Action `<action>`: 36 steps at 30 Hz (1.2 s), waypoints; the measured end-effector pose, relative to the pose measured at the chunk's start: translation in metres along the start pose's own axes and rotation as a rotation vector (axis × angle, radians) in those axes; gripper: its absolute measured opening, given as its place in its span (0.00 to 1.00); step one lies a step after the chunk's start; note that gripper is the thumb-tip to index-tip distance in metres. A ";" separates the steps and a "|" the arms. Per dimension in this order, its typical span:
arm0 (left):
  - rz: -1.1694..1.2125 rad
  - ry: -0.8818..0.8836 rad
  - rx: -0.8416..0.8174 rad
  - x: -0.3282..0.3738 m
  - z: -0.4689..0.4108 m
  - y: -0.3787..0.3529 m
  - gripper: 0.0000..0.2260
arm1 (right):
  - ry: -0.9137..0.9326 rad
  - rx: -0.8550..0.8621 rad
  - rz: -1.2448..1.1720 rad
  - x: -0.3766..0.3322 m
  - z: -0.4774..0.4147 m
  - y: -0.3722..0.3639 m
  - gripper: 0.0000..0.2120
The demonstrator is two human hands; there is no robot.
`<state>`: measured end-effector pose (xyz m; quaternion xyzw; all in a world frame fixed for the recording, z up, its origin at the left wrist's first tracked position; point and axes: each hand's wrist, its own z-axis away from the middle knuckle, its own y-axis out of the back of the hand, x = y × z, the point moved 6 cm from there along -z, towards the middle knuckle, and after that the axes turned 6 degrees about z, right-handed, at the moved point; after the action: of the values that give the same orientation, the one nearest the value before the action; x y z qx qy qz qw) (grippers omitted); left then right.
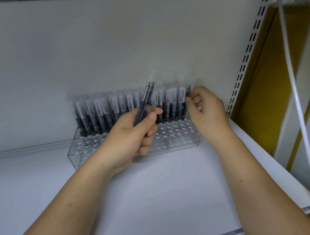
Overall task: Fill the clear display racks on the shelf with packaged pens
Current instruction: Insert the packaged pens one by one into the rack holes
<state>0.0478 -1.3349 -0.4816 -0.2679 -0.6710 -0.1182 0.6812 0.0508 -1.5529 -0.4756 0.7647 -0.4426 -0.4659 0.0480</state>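
The white shelf board (pixel 159 195) carried a clear acrylic rack with round holes (pixel 182 139) at its twelve o'clock edge, its back rows packed with dark sleeved pens (pixel 99 114). The left hand (pixel 131 139) gripped a small bundle of packaged pens (pixel 146 99). The right hand (pixel 206 111) pinched a single packaged pen (pixel 189 90) at the rack's three o'clock end, its foot hidden.

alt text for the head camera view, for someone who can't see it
A person's right hand pinches one packaged pen at the right end of a clear rack on a white shelf, while the left hand grips a few spare pens, tilted. The rack's back rows hold upright pens; its front holes are empty.
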 end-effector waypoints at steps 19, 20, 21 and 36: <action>-0.030 -0.042 -0.021 0.001 -0.002 0.000 0.13 | -0.004 0.152 -0.141 -0.017 0.006 0.021 0.06; -0.045 -0.043 -0.027 0.001 -0.001 -0.001 0.14 | 0.007 0.145 -0.193 -0.020 0.007 0.022 0.08; -0.059 -0.044 -0.030 0.001 -0.001 -0.001 0.14 | 0.005 0.112 -0.257 -0.024 0.008 0.021 0.08; -0.090 -0.051 -0.094 -0.002 -0.001 -0.005 0.13 | -0.056 -0.395 -0.576 -0.045 0.023 -0.007 0.02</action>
<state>0.0458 -1.3403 -0.4823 -0.2721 -0.6933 -0.1732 0.6445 0.0301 -1.5086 -0.4617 0.8209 -0.1110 -0.5580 0.0495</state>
